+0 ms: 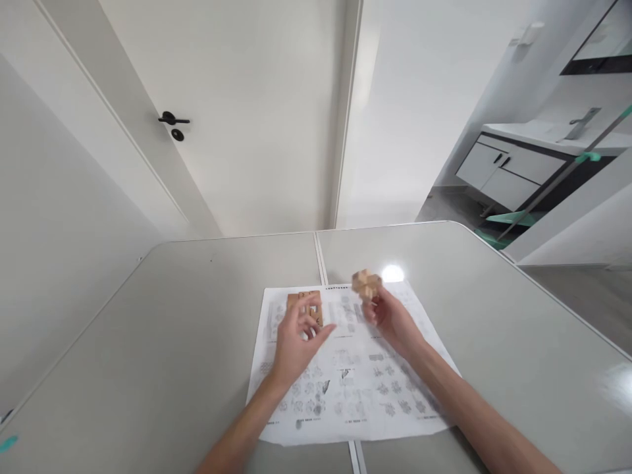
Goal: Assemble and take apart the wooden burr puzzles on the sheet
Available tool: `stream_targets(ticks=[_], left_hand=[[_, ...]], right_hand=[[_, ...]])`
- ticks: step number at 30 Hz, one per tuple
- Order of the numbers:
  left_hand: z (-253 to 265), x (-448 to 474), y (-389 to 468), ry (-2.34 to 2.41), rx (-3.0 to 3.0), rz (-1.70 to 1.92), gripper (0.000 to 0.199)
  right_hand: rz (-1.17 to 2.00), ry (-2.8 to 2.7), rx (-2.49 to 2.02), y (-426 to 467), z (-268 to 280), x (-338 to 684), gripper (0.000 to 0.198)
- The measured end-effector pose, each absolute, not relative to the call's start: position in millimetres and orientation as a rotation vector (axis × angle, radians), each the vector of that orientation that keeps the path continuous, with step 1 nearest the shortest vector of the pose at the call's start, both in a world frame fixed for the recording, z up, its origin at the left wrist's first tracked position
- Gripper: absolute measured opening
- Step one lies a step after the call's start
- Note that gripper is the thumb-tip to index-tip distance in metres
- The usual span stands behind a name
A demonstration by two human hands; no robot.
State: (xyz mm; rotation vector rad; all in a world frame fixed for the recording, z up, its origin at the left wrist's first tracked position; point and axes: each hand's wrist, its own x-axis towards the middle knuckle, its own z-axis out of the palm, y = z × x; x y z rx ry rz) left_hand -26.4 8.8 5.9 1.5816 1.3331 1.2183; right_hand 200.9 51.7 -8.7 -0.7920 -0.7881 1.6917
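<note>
My right hand (388, 316) grips a small wooden interlocking puzzle (366, 283) made of crossed light and darker blocks, raised over the far right part of a printed paper sheet (336, 408). The fingers and puzzle are slightly blurred. My left hand (299, 336) hovers above the sheet's left half with fingers curved and apart, nothing between them. Just beyond that hand lies a flat brown wooden piece (303, 301) with dark marks, partly covered by my fingers. Diagrams of block shapes fill the sheet, which has two small torn spots near its middle.
The sheet rests on a grey table (172, 342) with a seam down its middle. Past the table's far edge stands a white door (247, 118) with a black handle (172, 120). At right, a sink cabinet (508, 164) shows through an opening.
</note>
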Motion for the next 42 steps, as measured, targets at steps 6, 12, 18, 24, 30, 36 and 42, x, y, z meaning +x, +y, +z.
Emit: stream_targets(ticks=[6,12,18,24,30,36,42], left_hand=[[-6,-38,21,1.743,1.918,1.185,0.046],[-29,-38,21,1.831,2.113,0.977,0.056],[-34,-39,20,1.784,2.142,0.918,0.059],[-26,-33,16,1.553,2.176,0.879,0.066],[-18,-37,20,1.830,2.164,1.034,0.029],[-18,-39,19,2.018,2.302,0.921,0.025],[-18,-38,17,1.980,2.360,0.866,0.025]], right_hand=[[1.593,-0.101,-0.637,77,-30,232,0.013],[1.568,-0.047,-0.628,81,-39,234,0.016],[1.552,-0.132,-0.691,74,-33,225,0.018],[1.437,-0.961,-1.071,45,-14,185,0.029],[0.675,-1.925,-1.174,27,-24,169,0.062],[0.481,-2.036,-1.233,32,-37,173,0.070],[0.726,-1.826,-1.202,32,-26,173,0.068]])
